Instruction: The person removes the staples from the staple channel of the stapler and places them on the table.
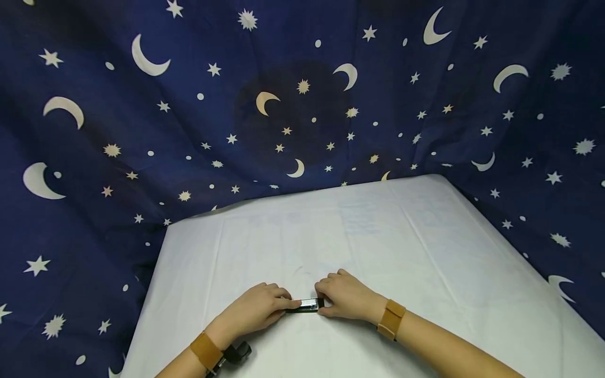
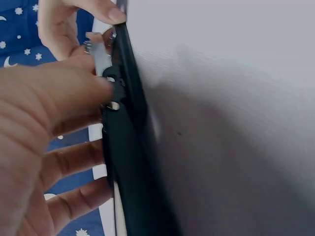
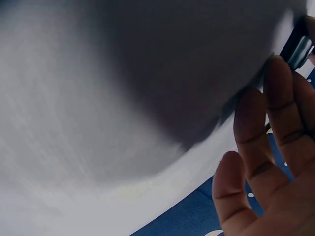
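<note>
A black stapler (image 1: 309,305) with a silver metal part lies low over the white table between both hands. My left hand (image 1: 260,310) grips its left part, the thumb and fingers on opposite sides of the black body (image 2: 125,147) in the left wrist view. At the other end, my right hand (image 1: 347,296) pinches the stapler's tip. The silver strip (image 2: 101,56) stands apart from a black arm, so the stapler looks opened up. In the right wrist view the right fingers (image 3: 280,108) hide most of it.
A white cloth (image 1: 283,236) with faint creases covers the table. Dark blue curtains (image 1: 302,63) with moons and stars hang behind and at the sides. Brown bands (image 1: 391,319) circle both wrists, and a small black device (image 1: 238,353) hangs under the left one.
</note>
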`<state>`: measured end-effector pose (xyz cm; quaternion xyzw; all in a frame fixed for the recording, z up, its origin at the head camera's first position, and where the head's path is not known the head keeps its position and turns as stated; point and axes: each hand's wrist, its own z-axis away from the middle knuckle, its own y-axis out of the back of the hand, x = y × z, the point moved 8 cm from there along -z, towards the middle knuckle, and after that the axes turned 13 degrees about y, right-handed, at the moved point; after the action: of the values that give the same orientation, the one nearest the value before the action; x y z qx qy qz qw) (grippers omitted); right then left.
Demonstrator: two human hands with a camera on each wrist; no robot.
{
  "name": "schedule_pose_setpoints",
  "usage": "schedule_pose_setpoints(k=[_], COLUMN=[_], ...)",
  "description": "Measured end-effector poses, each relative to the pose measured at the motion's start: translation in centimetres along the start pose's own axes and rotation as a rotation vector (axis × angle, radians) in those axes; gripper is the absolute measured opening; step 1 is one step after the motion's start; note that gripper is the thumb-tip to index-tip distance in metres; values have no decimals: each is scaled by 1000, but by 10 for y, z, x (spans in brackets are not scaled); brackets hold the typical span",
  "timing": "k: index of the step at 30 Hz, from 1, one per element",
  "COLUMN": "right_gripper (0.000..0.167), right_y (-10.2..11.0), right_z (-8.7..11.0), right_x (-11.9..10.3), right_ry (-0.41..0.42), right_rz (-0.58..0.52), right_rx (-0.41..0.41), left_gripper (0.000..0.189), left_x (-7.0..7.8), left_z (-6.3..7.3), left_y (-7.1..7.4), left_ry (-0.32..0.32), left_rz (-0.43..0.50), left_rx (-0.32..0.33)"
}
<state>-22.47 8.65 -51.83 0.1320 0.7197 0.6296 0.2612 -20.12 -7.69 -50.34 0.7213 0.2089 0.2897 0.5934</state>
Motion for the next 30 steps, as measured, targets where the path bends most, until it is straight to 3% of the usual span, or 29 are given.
schedule_pose_setpoints(k=[7,20,25,30], right_gripper=[27,27,27,27], right_y=[0,0,2,4], right_z=[-2,0,0,-1], right_x=[-2,-2,-2,-3], right_ry=[-1,-11,-5,6], right_rz=[-2,-8,-4,8], right_rx=[-14,-9,1,-5], left_gripper=[37,33,22,20], left_x=[-3,18,20,17], left_z=[2,5,-1,-1], left_y=[-1,-4,-3,-1], left_ry=[5,-148,-174,-181], left_rz=[11,-80,-99,-76], left_rx=[9,107,167,187])
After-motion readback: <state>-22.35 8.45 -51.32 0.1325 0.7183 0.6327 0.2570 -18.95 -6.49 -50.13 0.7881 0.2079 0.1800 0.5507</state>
